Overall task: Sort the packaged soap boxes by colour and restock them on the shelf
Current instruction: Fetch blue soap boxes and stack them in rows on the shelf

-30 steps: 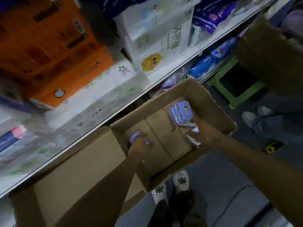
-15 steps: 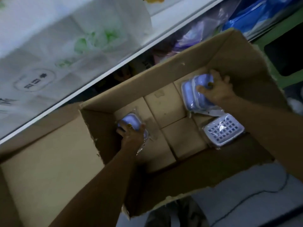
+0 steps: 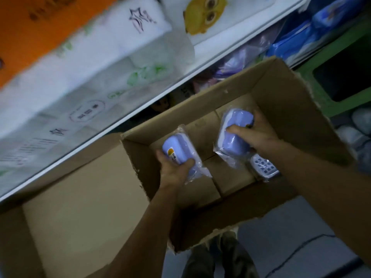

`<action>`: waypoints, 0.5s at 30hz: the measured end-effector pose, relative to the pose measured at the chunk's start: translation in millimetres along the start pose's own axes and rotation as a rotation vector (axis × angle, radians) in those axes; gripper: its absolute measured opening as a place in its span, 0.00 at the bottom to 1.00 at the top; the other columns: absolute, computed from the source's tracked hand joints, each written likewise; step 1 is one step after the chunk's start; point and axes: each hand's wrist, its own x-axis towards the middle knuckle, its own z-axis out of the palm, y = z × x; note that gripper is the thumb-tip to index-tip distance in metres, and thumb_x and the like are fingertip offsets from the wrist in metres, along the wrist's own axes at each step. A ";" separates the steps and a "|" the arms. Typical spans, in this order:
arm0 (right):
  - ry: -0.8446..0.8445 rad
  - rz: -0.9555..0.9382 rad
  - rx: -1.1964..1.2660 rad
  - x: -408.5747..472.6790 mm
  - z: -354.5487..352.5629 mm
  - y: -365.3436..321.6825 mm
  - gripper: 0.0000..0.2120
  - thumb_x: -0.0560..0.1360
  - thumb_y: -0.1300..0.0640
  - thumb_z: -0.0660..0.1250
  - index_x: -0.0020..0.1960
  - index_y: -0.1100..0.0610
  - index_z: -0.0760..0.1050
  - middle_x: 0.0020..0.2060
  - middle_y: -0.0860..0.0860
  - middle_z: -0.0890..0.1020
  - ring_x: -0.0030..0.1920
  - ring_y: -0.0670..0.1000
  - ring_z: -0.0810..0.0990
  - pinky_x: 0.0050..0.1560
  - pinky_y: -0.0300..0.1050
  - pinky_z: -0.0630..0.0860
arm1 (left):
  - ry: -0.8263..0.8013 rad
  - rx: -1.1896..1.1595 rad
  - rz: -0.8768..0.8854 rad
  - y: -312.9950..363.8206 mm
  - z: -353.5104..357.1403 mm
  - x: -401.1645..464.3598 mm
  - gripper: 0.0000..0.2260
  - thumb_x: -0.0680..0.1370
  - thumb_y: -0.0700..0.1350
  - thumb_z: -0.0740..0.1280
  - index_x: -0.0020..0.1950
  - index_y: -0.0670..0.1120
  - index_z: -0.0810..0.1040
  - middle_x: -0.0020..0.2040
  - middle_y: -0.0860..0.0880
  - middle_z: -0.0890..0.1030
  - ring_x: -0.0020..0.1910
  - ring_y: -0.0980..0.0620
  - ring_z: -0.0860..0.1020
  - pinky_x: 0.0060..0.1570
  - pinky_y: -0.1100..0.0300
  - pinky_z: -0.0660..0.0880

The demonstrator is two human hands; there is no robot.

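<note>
Both forearms outstretched, left hand (image 3: 174,169) and right hand (image 3: 259,133) fingers curled.

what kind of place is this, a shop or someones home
Most likely a shop aisle or stockroom: a white shelf packed with wrapped tissue packs, and an open cardboard carton of wrapped soap boxes.

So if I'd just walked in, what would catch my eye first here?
Probably the two hands over the open cardboard box: the left hand and the right hand each hold a plastic-wrapped purple soap box, one on the left and another on the right. A third pack lies on the box floor below the right hand. Up on the shelf, a yellow cartoon face stands out on white packaging.
</note>
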 end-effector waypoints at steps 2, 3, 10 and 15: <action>-0.018 0.062 0.173 -30.7 2.6 -15.2 0.42 0.60 0.46 0.80 0.70 0.46 0.66 0.62 0.50 0.77 0.60 0.56 0.77 0.52 0.59 0.79 | -0.063 -0.028 0.077 12.5 -11.7 -27.4 0.49 0.70 0.42 0.77 0.80 0.50 0.46 0.67 0.48 0.70 0.63 0.47 0.73 0.56 0.57 0.70; -0.020 0.084 0.254 -46.3 3.0 -23.7 0.40 0.60 0.45 0.80 0.68 0.46 0.68 0.59 0.50 0.78 0.58 0.55 0.79 0.44 0.56 0.81 | -0.081 -0.027 0.110 17.3 -18.4 -39.6 0.49 0.70 0.42 0.78 0.80 0.50 0.49 0.68 0.48 0.70 0.63 0.48 0.73 0.58 0.57 0.72; -0.038 0.096 0.342 -154.0 -5.5 -88.8 0.43 0.57 0.33 0.77 0.65 0.54 0.73 0.60 0.53 0.78 0.54 0.53 0.80 0.39 0.45 0.78 | -0.121 -0.123 0.313 70.0 -85.6 -116.5 0.45 0.66 0.41 0.79 0.77 0.49 0.57 0.65 0.50 0.74 0.61 0.50 0.76 0.63 0.51 0.74; -0.042 -0.029 0.363 -227.9 -11.1 -134.9 0.22 0.65 0.38 0.76 0.45 0.54 0.76 0.43 0.51 0.81 0.43 0.49 0.81 0.52 0.54 0.80 | -0.177 -0.167 0.385 104.0 -137.1 -167.2 0.49 0.63 0.49 0.76 0.78 0.54 0.53 0.71 0.50 0.70 0.62 0.49 0.77 0.55 0.51 0.80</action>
